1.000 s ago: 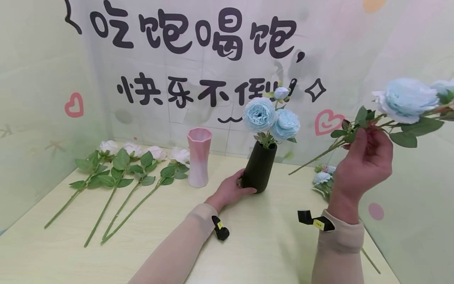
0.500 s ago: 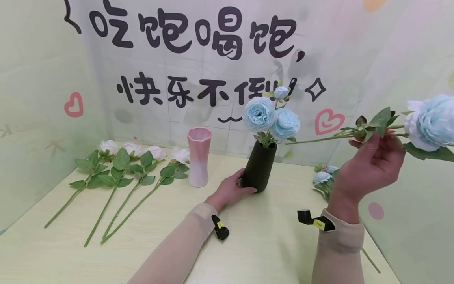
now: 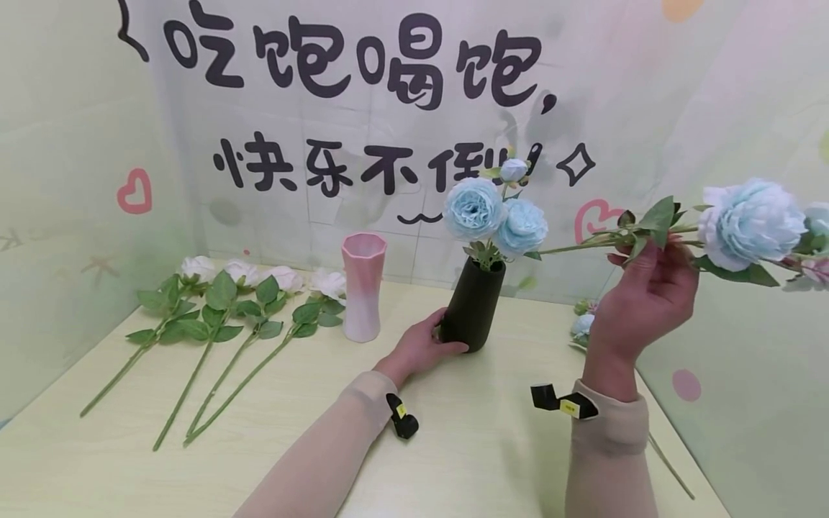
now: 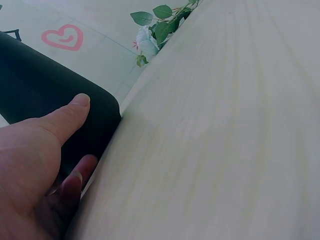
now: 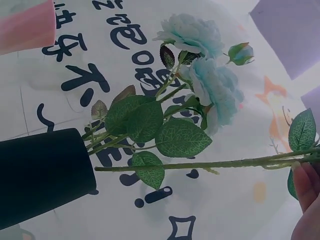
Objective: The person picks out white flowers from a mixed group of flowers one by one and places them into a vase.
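My left hand [image 3: 424, 347] holds the black vase [image 3: 476, 306] low on its side, the thumb across the front. The vase leans slightly right. Blue artificial peonies [image 3: 475, 208] stand in its mouth. To the right, my right hand [image 3: 644, 302] pinches the stem of another blue peony spray [image 3: 751, 223] in the air, the stem nearly level and its blooms pointing right. In the right wrist view, the cut end of this stem [image 5: 130, 168] appears beside the vase rim, in front of a leaf; whether it touches the rim I cannot tell. The vase's inside is hidden.
A pink and white vase [image 3: 364, 288] stands left of the black one. Several pale pink roses [image 3: 242, 273] with long green stems lie on the table [image 3: 453, 446] at left. More blue flowers [image 3: 583, 327] lie at right, partly behind my right arm. A printed wall sheet rises behind.
The held peony spray has swung from a downward slant to nearly level. In the last half second my right hand has moved left with it. My left hand and the black vase stay put.
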The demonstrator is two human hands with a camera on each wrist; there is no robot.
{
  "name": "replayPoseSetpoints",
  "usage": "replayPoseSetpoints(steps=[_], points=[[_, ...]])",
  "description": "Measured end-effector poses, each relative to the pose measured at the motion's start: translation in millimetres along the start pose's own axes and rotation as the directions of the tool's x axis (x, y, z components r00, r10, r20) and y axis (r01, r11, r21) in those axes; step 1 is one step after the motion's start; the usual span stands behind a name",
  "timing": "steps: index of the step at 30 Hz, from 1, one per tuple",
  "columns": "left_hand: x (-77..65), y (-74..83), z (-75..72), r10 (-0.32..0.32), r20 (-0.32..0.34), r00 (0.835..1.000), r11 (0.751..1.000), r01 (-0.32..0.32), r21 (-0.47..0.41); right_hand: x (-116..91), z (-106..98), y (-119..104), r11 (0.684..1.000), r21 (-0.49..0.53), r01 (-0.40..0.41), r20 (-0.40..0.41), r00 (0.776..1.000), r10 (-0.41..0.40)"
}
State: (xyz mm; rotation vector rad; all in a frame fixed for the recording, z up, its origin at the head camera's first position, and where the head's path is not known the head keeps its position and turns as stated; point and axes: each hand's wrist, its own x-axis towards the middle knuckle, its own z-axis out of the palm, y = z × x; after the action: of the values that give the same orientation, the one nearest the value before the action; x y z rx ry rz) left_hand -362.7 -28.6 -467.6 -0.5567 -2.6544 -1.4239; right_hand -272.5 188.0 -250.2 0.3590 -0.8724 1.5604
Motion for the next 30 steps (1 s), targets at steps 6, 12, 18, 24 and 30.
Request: replayPoseSetpoints(steps=[6,12,18,24,30], points=[[-0.8,1.8,-0.9,-0.006,0.004,1.000,1.000,0.006,0.000,-3.9,-0.7,7.5,0.998,-0.055,-0.008,0.062,0.998,0.011],[-2.6,4.4,-2.2,-0.015,0.003,1.000,1.000,0.015,0.000,-9.5,-2.2,20.3,0.992,-0.127,-0.026,0.136,0.990,0.043],[-1.8,3.5,-1.5,-0.010,0.001,1.000,1.000,0.010,-0.006,-19.1,-1.5,27.7,0.978,-0.197,-0.064,0.196,0.975,0.103],[-1.2,2.1,0.0,-0.017,0.004,1.000,1.000,0.017,-0.013,-26.1,-0.8,30.6,0.971,-0.223,-0.088,0.245,0.959,0.144],[-0.9,3.0,0.2,-0.021,-0.004,1.000,1.000,0.021,0.005,-23.9,-4.7,36.3,0.984,-0.155,-0.092,0.276,0.952,0.133]])
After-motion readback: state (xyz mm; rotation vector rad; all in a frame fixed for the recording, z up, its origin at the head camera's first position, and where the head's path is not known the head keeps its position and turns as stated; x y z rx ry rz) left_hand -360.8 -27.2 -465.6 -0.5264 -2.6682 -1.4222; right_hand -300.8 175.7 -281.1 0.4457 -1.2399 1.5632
